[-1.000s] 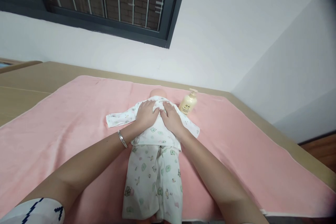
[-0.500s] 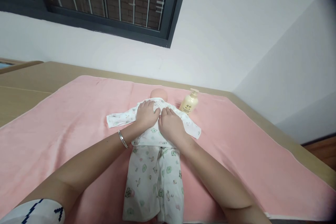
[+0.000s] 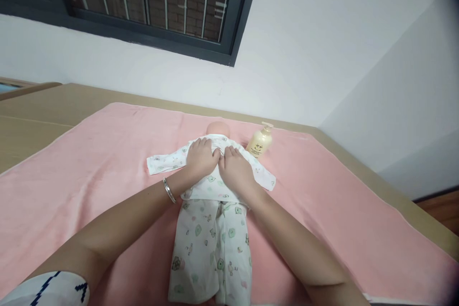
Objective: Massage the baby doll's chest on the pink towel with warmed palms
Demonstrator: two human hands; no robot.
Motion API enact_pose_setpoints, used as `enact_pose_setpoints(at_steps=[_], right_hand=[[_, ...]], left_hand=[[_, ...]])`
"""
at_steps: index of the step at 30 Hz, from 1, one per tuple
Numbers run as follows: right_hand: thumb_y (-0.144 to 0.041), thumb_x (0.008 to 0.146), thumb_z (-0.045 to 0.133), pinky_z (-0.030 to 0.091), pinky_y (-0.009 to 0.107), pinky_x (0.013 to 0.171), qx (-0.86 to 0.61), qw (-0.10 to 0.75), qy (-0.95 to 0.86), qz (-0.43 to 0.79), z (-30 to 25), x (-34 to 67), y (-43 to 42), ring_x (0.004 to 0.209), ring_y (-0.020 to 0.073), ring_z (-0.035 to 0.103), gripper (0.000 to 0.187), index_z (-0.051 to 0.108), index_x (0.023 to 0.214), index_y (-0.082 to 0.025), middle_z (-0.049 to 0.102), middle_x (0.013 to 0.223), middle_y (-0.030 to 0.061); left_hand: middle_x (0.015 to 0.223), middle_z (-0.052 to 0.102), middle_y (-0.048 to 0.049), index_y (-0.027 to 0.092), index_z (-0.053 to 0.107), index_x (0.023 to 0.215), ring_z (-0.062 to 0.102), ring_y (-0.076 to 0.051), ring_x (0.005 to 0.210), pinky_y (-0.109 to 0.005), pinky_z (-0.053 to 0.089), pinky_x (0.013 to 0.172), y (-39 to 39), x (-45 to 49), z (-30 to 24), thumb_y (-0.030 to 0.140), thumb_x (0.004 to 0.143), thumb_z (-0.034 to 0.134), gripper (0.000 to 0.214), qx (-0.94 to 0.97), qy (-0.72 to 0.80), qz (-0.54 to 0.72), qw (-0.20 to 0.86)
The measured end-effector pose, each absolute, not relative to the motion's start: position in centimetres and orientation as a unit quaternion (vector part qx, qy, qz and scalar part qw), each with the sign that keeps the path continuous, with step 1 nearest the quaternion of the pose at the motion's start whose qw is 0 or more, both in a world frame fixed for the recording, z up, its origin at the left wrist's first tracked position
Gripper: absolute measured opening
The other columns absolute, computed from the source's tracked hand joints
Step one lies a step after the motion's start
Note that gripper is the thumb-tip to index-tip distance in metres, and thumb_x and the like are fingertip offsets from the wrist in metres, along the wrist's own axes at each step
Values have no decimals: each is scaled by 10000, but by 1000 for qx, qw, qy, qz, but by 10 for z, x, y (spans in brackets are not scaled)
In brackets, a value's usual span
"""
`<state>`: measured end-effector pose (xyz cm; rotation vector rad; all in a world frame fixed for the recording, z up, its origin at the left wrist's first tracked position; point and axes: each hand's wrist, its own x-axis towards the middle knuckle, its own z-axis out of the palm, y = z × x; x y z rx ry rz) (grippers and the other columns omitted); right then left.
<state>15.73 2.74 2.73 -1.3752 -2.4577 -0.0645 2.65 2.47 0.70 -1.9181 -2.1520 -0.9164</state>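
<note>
A baby doll (image 3: 216, 128) lies on a pink towel (image 3: 89, 162), dressed in a white printed top (image 3: 211, 184) and matching trousers (image 3: 211, 248). Its head points away from me. My left hand (image 3: 201, 158) lies flat on the left side of the doll's upper body, fingers stretched toward the collar. My right hand (image 3: 234, 169) lies flat beside it on the right side, fingers apart. Both palms press on the top; neither grips anything. A silver bangle (image 3: 168, 190) circles my left wrist.
A cream pump bottle (image 3: 259, 141) stands just right of the doll's head. The towel covers a tan table (image 3: 43, 105) set against a white wall under a barred window (image 3: 143, 0). The table's right edge drops to a wooden floor (image 3: 441, 205).
My right hand slid back a little from the doll's collar toward its chest. My left hand stayed nearly in place.
</note>
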Motion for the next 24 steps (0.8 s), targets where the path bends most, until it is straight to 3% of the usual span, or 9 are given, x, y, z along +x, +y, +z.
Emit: enact_pose_setpoints(at_steps=[3, 9, 15, 19, 24], right_hand=[[-232, 987, 336, 322, 440, 1151, -456, 167, -873, -37, 28, 155, 20, 1362, 330, 451, 463, 531, 1342, -6, 535, 1398, 245], [-335, 1003, 347, 296, 429, 1181, -422, 224, -874, 86, 23, 169, 66, 1409, 263, 397, 488, 501, 1396, -88, 453, 1501, 158], [-309, 1005, 321, 305, 469, 1166, -456, 205, -865, 50, 23, 163, 48, 1399, 320, 400, 509, 491, 1397, -32, 492, 1456, 203], [-216, 957, 392, 286, 429, 1181, -444, 180, -877, -22, 29, 154, 19, 1344, 318, 473, 457, 550, 1325, 5, 557, 1373, 241], [-268, 993, 339, 317, 410, 1176, -436, 216, -872, 48, 26, 161, 40, 1396, 265, 422, 447, 566, 1334, -88, 508, 1455, 162]], left_hand=[[1120, 676, -169, 108, 630, 1108, 595, -314, 1111, -448, 438, 979, 24, 26, 9, 310, 935, 415, 342, -640, -712, -280, 66], [948, 708, -159, 132, 684, 887, 643, -296, 962, -443, 470, 896, 18, 29, 9, 277, 969, 347, 377, -683, -670, -273, 104], [1219, 673, -143, 124, 650, 1125, 585, -284, 1187, -427, 426, 1064, 27, 25, 4, 277, 939, 413, 338, -659, -676, -325, 54], [1200, 678, -138, 131, 632, 1136, 593, -281, 1170, -427, 439, 1056, 31, 21, 7, 253, 916, 415, 332, -663, -677, -318, 18], [1197, 683, -143, 127, 641, 1138, 595, -290, 1167, -440, 439, 1059, 30, 21, 7, 274, 925, 405, 349, -658, -676, -332, 17]])
